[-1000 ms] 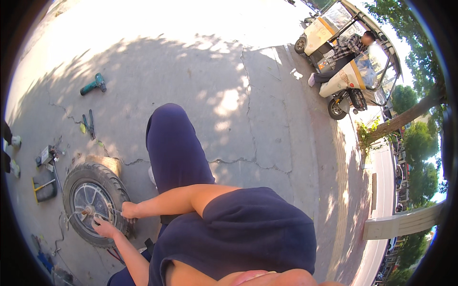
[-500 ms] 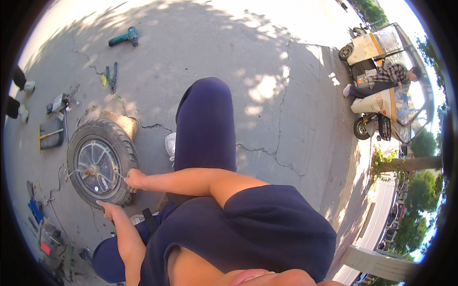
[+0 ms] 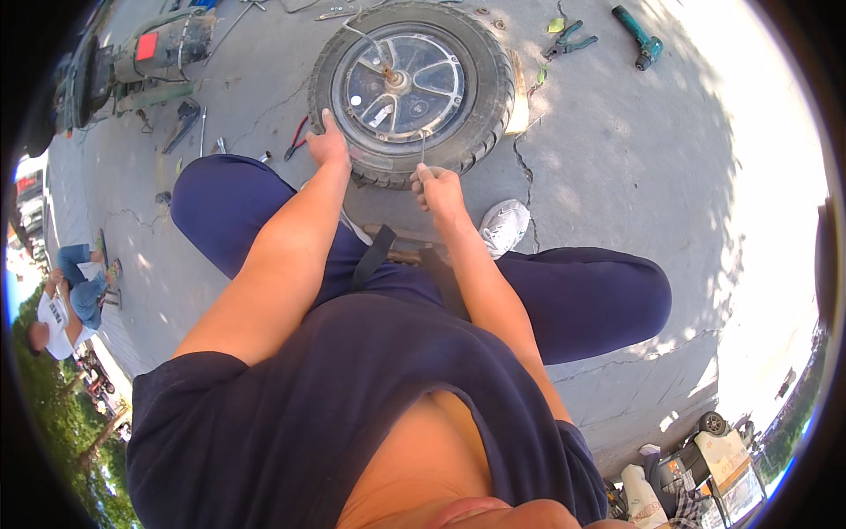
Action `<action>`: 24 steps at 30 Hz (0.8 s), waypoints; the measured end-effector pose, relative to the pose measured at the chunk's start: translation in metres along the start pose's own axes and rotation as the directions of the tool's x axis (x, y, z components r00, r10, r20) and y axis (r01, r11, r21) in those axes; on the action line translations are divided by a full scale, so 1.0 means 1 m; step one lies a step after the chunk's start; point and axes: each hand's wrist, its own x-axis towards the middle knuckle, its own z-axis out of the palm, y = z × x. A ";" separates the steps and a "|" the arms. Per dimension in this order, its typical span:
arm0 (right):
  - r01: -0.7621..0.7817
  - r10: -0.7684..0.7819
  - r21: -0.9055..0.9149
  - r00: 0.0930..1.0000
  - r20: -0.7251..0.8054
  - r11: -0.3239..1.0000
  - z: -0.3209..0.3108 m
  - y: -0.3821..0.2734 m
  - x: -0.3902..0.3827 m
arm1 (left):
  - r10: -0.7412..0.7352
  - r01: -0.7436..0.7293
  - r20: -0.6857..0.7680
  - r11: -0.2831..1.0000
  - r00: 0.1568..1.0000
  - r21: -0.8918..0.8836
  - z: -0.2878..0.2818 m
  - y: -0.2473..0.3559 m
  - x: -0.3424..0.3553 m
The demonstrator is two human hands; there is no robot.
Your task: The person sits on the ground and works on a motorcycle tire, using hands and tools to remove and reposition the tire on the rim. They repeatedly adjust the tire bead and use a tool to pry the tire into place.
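A wheel with a treaded black tyre and a spoked hub lies on the pavement before me. My left hand grips the tyre's near left edge, fingertips on the sidewall. My right hand is closed on a thin metal rod that reaches the hub's lower rim. A wooden block shows at the tyre's right edge. Red-handled pliers lie just left of the tyre.
Cracked pavement holds a teal drill, dark pliers, scattered tools and machinery. My white shoe is below the wheel's right. A seated person is at far left; another is by a three-wheeled vehicle, lower right.
My left hand has moved from near the axle out to the tyre's edge. My right hand still holds the rod. The view has swung sharply, putting the wheel at the top centre.
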 end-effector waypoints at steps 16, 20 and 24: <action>-0.108 0.105 0.038 0.992 0.071 0.993 -0.010 -0.012 -0.002 | 0.071 -0.073 -0.046 0.997 0.996 -0.027 0.004 -0.002 0.006; -0.115 0.113 0.030 0.991 0.078 0.993 -0.012 -0.012 0.000 | 0.075 -0.074 0.004 0.990 0.997 -0.122 0.005 -0.004 0.006; -0.120 0.115 0.045 0.988 0.101 0.992 -0.017 -0.013 0.002 | 0.060 -0.054 0.039 0.988 0.997 -0.142 0.001 0.006 -0.004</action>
